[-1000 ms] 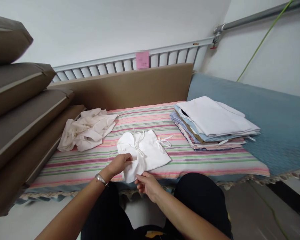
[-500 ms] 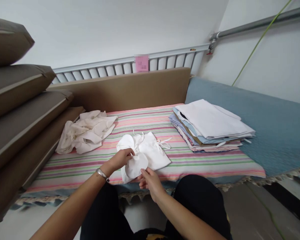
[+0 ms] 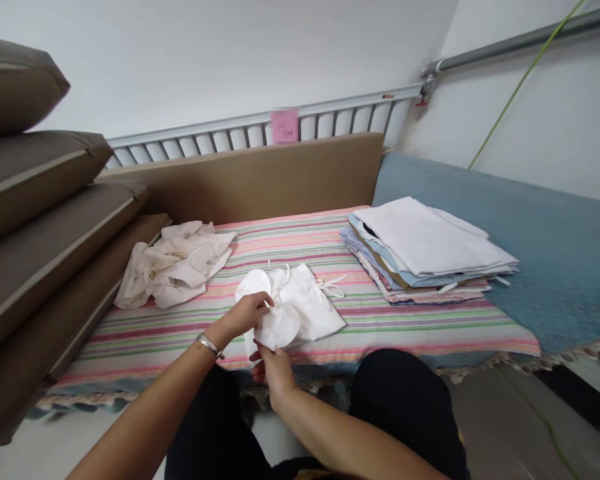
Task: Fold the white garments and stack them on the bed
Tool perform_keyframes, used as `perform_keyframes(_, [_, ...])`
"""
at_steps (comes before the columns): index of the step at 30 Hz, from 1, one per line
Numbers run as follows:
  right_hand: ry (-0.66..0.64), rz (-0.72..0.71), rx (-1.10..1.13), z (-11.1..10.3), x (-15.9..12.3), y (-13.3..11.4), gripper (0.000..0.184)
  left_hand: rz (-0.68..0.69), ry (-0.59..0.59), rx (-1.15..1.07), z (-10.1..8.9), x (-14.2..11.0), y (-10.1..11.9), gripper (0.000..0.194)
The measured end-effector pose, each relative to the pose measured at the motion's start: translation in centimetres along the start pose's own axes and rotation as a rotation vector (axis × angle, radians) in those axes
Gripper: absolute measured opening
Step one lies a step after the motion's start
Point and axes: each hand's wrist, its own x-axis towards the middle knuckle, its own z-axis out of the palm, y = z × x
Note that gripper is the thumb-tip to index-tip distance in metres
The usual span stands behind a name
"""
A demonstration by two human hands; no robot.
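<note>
White cloth: it lies on the striped cover [image 3: 290, 241], near the front edge, just in front of the person's knees — the white cloth [image 3: 310, 308] has thin ties [image 3: 334, 288] on it and a rounded flap [image 3: 284, 325] on top.
Left hand: fingertips bent in and pinching the flap's upper side, as far as I can tell; that's the left hand [image 3: 247, 315].
Right hand: the right hand [image 3: 276, 370] has its fingers curled at the flap's lower edge; can't tell if they actually grip.
Doing it well: I'd keep the left pinch light, run the right fingers along the curve, and mind the ties — they look easy to snag.
Containers: no box or basket that I can spot, just a crumpled cream cloth [image 3: 180, 263] to the left and a folded fabric stack [image 3: 433, 241] to the right.
</note>
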Motion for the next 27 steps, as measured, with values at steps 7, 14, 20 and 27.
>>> perform_keyframes(7, [0.02,-0.248,-0.386,-5.5,2.1,-0.1,0.011,0.031,-0.009,-0.057,-0.2,-0.5,-1.9,0.019])
perform_keyframes(14, [-0.107,-0.18,-0.222,-3.4,0.6,1.9,0.032,0.005,0.006,-0.115,1.1,0.3,-3.0,0.018])
perform_keyframes(20, [0.098,-0.073,-0.071,0.4,0.7,1.0,0.032,-0.018,0.013,-0.106,0.8,0.8,-2.4,0.017])
perform_keyframes(27, [0.095,-0.211,-0.39,-2.6,1.7,0.5,0.027,-0.014,-0.016,-0.071,0.1,0.3,-1.9,0.018])
